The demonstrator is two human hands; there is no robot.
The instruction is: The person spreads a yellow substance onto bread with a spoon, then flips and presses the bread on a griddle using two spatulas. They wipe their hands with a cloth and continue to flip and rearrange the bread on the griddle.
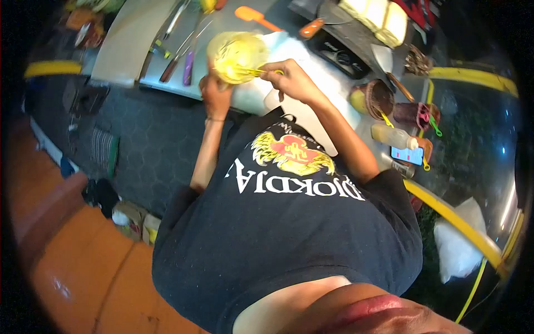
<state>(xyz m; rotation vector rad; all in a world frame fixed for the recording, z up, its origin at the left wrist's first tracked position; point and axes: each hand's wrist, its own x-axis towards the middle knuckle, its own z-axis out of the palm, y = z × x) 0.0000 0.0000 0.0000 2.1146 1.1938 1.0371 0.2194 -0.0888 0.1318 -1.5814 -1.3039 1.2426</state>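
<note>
at a cluttered steel counter [167, 83] over dark hexagon floor tiles, left hand [216, 96] cups one yellow fruit [238, 55]; right hand [292, 80] fingers pinch one yellow tool [253, 71]; two knives [181, 55] lie nearby.

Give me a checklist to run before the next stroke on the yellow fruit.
1. Left hand holds the fruit from below: ok.
2. Right hand grips the yellow tool: ok.
3. Tool tip on the fruit: ok.
4. Left fingers out of the tool's path: cannot tell.
5. Fruit held over the counter: ok.
6. Knives lie apart from both hands: ok.
</note>
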